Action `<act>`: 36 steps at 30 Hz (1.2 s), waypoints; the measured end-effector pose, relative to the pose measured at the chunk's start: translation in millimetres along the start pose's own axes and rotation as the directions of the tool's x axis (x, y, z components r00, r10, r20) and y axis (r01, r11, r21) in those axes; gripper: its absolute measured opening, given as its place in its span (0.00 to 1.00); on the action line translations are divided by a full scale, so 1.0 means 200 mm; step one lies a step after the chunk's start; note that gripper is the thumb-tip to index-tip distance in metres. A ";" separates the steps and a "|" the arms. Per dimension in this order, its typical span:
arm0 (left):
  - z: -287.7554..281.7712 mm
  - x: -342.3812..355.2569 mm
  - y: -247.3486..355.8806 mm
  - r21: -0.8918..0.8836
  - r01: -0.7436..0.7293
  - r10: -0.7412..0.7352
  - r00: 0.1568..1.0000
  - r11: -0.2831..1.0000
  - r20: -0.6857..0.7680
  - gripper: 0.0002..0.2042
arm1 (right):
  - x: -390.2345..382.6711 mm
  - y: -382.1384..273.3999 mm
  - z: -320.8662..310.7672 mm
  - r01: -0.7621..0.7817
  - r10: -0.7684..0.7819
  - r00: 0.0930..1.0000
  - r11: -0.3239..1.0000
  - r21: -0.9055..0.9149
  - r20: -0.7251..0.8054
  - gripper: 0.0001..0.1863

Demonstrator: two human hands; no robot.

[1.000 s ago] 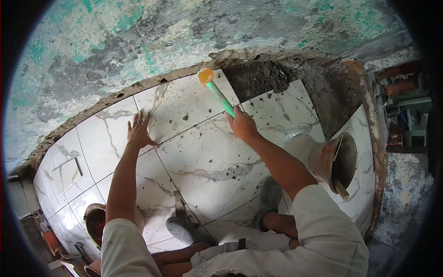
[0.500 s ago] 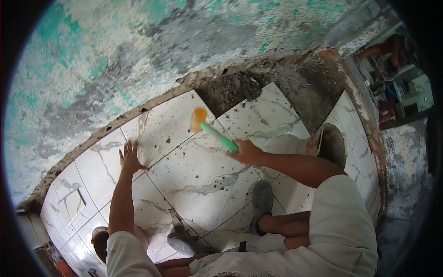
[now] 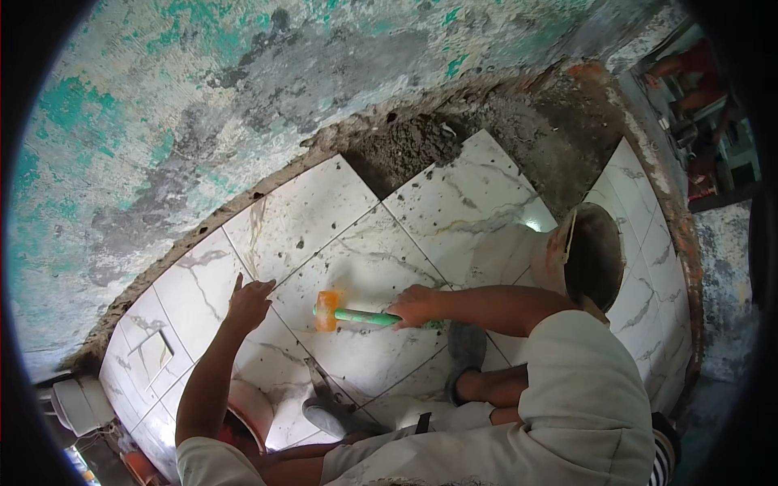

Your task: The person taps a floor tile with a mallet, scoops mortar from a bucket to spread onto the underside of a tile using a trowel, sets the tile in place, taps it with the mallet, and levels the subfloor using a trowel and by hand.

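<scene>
My right hand (image 3: pixel 416 306) is wrapped round the green handle of a mallet (image 3: pixel 327 311) with an orange head. The mallet lies level over a large white, grey-veined floor tile (image 3: pixel 369 356); whether its head touches the tile I cannot tell. My left hand (image 3: pixel 250 304) holds nothing. Its fingers are partly bent, with some stretched apart, over the tile joint to the left. Bits of dry mortar dot the tiles. Dark wet mortar (image 3: pixel 413 150) fills the gap between two tiles (image 3: pixel 304 211) along the wall.
A bucket (image 3: pixel 596 259) stands by my right arm; another (image 3: pixel 247 413) is beside my left arm. A flat-bladed tool (image 3: pixel 318 379) lies by my left shoe (image 3: pixel 336 417). The peeling wall (image 3: pixel 284 81) bounds the far side. Another person (image 3: pixel 701 81) is at upper right.
The mallet has come down and nearer to me, from the far tile to the middle one. My left hand has gone from flat and spread on the tile to partly curled.
</scene>
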State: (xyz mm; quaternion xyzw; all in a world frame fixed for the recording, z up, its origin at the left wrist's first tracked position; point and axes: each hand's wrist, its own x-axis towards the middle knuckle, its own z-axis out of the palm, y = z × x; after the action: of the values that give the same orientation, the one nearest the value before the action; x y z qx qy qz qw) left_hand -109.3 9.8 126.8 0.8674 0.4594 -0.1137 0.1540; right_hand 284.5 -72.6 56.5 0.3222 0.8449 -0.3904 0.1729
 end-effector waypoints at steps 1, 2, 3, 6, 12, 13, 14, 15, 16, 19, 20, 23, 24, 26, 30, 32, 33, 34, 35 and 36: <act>-0.05 -0.04 0.03 -0.054 0.035 -0.036 0.999 0.998 -0.017 0.19 | -0.01 0.04 -0.02 -0.004 0.004 1.000 1.000 0.001 0.011 0.23; -0.10 -0.07 0.06 -0.108 0.033 -0.041 0.997 0.994 -0.071 0.20 | -0.03 0.10 -0.04 -0.021 0.022 0.997 1.000 0.013 -0.076 0.24; -0.14 -0.09 0.07 -0.110 0.089 -0.092 0.995 0.990 -0.023 0.20 | -0.05 0.17 -0.08 0.013 -0.004 0.979 0.999 0.041 -0.206 0.25; -0.27 -0.25 0.05 -0.061 0.097 -0.103 0.990 0.993 -0.094 0.10 | -0.29 0.50 -0.26 -0.245 0.221 0.895 0.970 -0.011 -0.387 0.19; -0.44 -0.74 0.23 -0.630 0.262 -0.403 0.911 0.731 -0.089 0.16 | -0.65 0.62 -0.51 -0.439 0.367 0.806 0.897 -0.052 -0.464 0.17; -0.45 -0.83 0.29 -0.755 0.114 -0.383 0.904 0.646 -0.192 0.19 | -0.62 0.55 -0.50 -0.444 0.404 0.837 0.896 -0.028 -0.369 0.17; -0.46 -0.92 0.32 -0.769 0.167 -0.459 0.870 0.617 -0.179 0.20 | -0.58 0.48 -0.48 -0.397 0.355 0.882 0.914 -0.081 -0.310 0.19; -0.45 -1.01 0.37 -0.783 0.140 -0.500 0.832 0.607 -0.239 0.21 | -0.51 0.40 -0.45 -0.392 0.346 0.902 0.908 -0.150 -0.260 0.20; -0.43 -1.11 0.41 -0.814 0.178 -0.580 0.784 0.553 -0.222 0.20 | -0.43 0.32 -0.42 -0.298 0.273 0.946 0.945 -0.135 -0.175 0.22; -0.30 -1.34 0.54 -0.957 0.120 -0.777 0.614 0.263 -0.136 0.19 | -0.13 0.08 -0.30 -0.218 0.227 0.971 0.970 -0.108 0.072 0.27; -0.25 -1.39 0.58 -0.990 0.081 -0.821 0.569 0.114 -0.048 0.18 | -0.03 -0.01 -0.25 -0.225 0.233 0.966 0.971 -0.083 0.110 0.29; -0.14 -1.50 0.63 -0.990 -0.137 -0.859 0.509 -0.022 -0.052 0.17 | 0.20 -0.28 0.01 -0.218 0.225 0.974 0.965 -0.144 0.033 0.30; -0.13 -1.51 0.62 -0.968 -0.247 -0.860 0.503 -0.045 -0.088 0.16 | 0.25 -0.36 0.11 -0.227 0.237 0.971 0.960 -0.161 0.044 0.30; -0.13 -1.53 0.56 -0.933 -0.358 -0.849 0.503 -0.033 -0.163 0.17 | 0.33 -0.49 0.27 -0.356 0.324 0.895 0.933 -0.053 -0.307 0.26; -0.18 -1.60 0.42 -0.926 -0.349 -0.819 0.484 0.143 -0.308 0.19 | 0.59 -0.71 0.33 -0.098 0.245 0.852 0.943 0.319 -0.462 0.20; -0.16 -1.64 0.41 -0.921 -0.371 -0.792 0.523 0.123 -0.316 0.19 | 0.71 -0.85 0.26 -0.082 0.183 0.908 0.960 0.268 -0.377 0.18; -0.13 -1.66 0.41 -0.910 -0.387 -0.766 0.536 0.151 -0.355 0.19 | 0.75 -0.92 0.20 -0.092 0.161 0.944 0.967 0.238 -0.289 0.18; -0.08 -1.68 0.43 -0.894 -0.430 -0.739 0.559 0.128 -0.375 0.20 | 0.77 -1.00 0.13 -0.046 0.083 0.966 0.987 0.155 -0.243 0.18; -0.01 -1.72 0.44 -0.902 -0.405 -0.699 0.602 0.150 -0.386 0.21 | 0.78 -1.07 0.07 0.049 -0.032 0.978 0.996 0.081 -0.207 0.19; 0.06 -1.75 0.47 -0.912 -0.407 -0.656 0.673 0.059 -0.343 0.20 | 0.77 -1.13 0.00 0.015 0.002 0.978 0.997 0.076 -0.211 0.19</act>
State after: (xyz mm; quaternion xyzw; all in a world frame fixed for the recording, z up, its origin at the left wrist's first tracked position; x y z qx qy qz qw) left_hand -224.4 -310.8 248.7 0.4254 0.5073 0.5659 0.4913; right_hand 18.0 -119.8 97.0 0.3654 0.8438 -0.3870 0.0685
